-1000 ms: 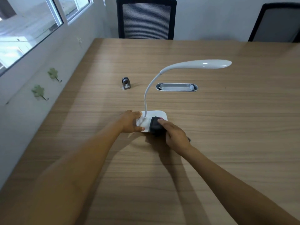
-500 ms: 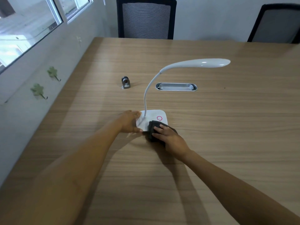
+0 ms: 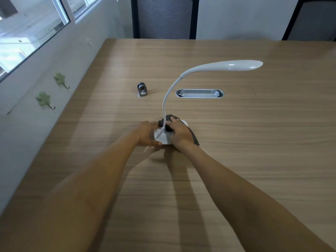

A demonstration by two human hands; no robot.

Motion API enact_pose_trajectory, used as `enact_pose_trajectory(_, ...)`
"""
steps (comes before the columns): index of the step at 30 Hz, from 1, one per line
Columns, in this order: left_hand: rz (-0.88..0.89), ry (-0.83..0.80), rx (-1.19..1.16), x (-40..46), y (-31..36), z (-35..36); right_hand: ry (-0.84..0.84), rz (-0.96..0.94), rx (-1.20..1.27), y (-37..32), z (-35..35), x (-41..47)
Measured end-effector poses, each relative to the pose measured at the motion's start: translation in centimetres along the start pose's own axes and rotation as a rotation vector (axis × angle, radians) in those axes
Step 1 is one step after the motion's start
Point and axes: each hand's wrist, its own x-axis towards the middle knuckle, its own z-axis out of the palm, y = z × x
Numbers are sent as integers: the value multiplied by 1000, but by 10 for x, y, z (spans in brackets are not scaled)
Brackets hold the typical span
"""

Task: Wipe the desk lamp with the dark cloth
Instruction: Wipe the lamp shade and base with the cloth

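A white desk lamp (image 3: 223, 66) stands on the wooden table, its thin neck curving up from a flat white base (image 3: 162, 137) and its head reaching to the right. My left hand (image 3: 146, 134) grips the base's left edge. My right hand (image 3: 180, 132) presses a dark cloth (image 3: 169, 118) onto the top of the base, right beside the foot of the neck. The cloth bunches at the far side of the base and also trails out under my right wrist. Most of the base is covered by hand and cloth.
A small metal clip-like object (image 3: 142, 89) sits behind the lamp to the left. An oval metal cable tray (image 3: 199, 93) is set into the table (image 3: 254, 142). Two office chairs (image 3: 164, 17) stand at the far edge. A wall with windows runs along the left.
My right hand has slid the cloth from the base's near right corner across its top to the far side by the neck. The left hand has kept its hold.
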Motion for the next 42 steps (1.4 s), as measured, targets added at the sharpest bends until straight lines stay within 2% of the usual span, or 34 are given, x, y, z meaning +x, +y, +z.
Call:
enact_pose_trajectory(5, -28, -33, 58, -1, 0, -3, -64, -119, -180, 32, -15, -26)
enact_pose_trajectory(8, -33, -36, 43, -2, 0, -6, -65, -168, -200, 48, -25, -51)
enact_pose_trajectory(11, -26, -36, 49, -3, 2, -7, 45, -104, -110, 59, -34, -59)
enact_pose_trajectory(13, -35, -38, 45, -2, 1, -7, 159, -24, -17, 53, -41, -47)
enact_pose_trajectory(15, -45, -36, 28, -2, 2, -7, 198, 22, 18, 38, -43, -29)
enact_pose_trajectory(20, -44, -35, 22, -4, 5, -8, 7, 38, -4, 16, -13, -19)
enact_pose_trajectory(32, -74, -32, 56, -9, 16, -17, -165, -245, -274, 52, -29, -89)
enact_pose_trajectory(34, -71, -44, 63, -11, 17, -18, -65, -166, -163, 56, -37, -98)
enact_pose_trajectory(37, -86, -49, 36, -13, 20, -17, 100, 129, 98, 65, -54, -92)
enact_pose_trajectory(40, -95, -54, 25, -13, 21, -15, -43, 349, 54, 73, -61, -74)
enact_pose_trajectory(42, -104, -59, 12, -10, 20, -15, -145, 399, 1, 76, -57, -65)
